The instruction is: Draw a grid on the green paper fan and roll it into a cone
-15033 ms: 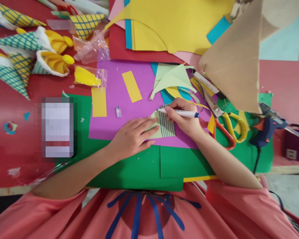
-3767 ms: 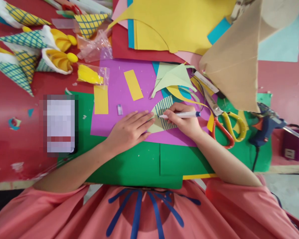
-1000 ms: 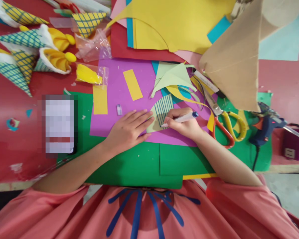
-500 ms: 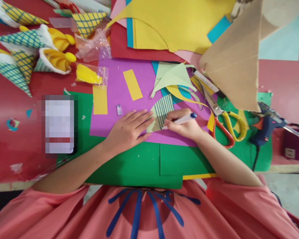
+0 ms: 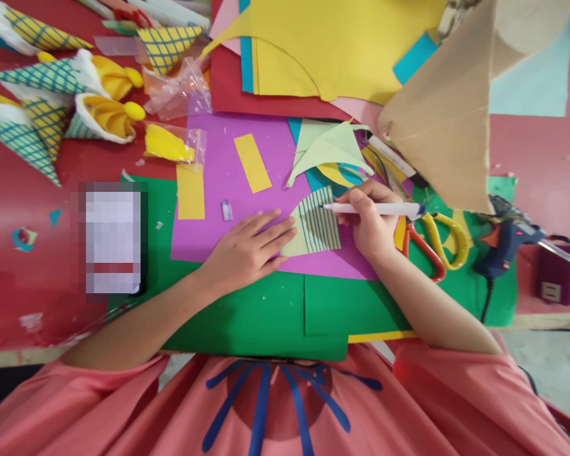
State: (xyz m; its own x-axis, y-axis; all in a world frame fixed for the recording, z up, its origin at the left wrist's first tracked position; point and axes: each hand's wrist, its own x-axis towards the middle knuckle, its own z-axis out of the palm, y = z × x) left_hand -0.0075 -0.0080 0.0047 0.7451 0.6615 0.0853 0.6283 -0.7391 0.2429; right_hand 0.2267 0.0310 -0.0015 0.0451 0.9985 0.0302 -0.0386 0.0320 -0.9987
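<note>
Because the green sheet [image 5: 247,316] lies nearest the body and under the purple sheet [image 5: 278,145], it seems to act as a mat. The left hand [image 5: 249,250] rests flat, gripping nothing, its fingers slightly spread at the left end of the paper [image 5: 319,221]; this pose probably stops the paper from sliding. The paper lies on the purple sheet between the 2 hands, its dark lines running near to far. The right hand [image 5: 370,225] holds the marker [image 5: 392,209] in a narrow pinch of thumb and fingers, presumably for fine control; whether the tip touches the paper cannot be told. The scissors [image 5: 430,227] lie just beside this hand, likely for easy reach. Farther off are 2 yellow strips [image 5: 253,163] and green scraps [image 5: 335,149]; the cones [image 5: 107,117] sit well apart at far left, perhaps for safekeeping.

Compared with 0.5 s earlier, the marker's tip is at the lines' far part instead of their near ends, its barrel is more level, and the paper's right edge shows. The left hand is almost unmoved.
</note>
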